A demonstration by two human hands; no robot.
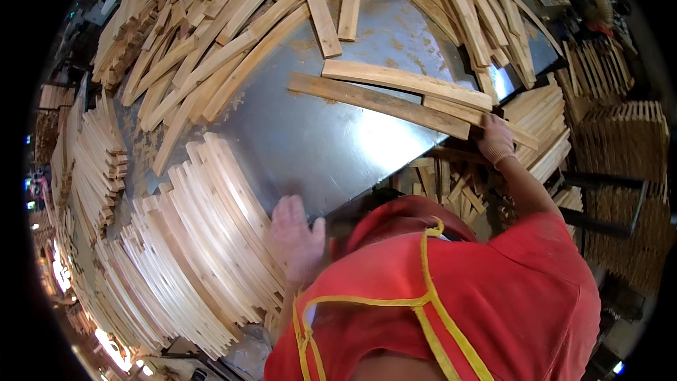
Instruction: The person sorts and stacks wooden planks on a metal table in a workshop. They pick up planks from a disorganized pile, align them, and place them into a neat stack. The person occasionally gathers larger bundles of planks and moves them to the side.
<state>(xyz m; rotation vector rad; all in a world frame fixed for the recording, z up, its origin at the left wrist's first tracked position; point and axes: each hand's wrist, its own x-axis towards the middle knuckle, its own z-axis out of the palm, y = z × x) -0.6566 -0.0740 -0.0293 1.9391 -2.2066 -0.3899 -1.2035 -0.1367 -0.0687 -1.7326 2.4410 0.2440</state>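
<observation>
My right hand (pixel 496 142), in a pale knit glove, is at the right edge of the metal table. Its fingers are closed on a short wooden strip (pixel 451 109), which sticks out past the hand. Two longer strips lie beside it: a pale one (pixel 405 83) behind and a darker one (pixel 381 104) in front, their right ends near my fingers. My left hand (pixel 297 234), also gloved and slightly blurred, is open with fingers stretched and thumb apart. It holds nothing and is next to the row of pale strips (pixel 204 229) at the table's left front.
The shiny metal table (pixel 303 141) carries scattered sawdust. A loose heap of strips (pixel 233 28) covers its far left, and another heap (pixel 479 14) its far right. Stacked strips (pixel 539 127) stand right of my right hand, near a dark metal frame (pixel 620 197). Offcuts (pixel 458 187) lie below the table edge.
</observation>
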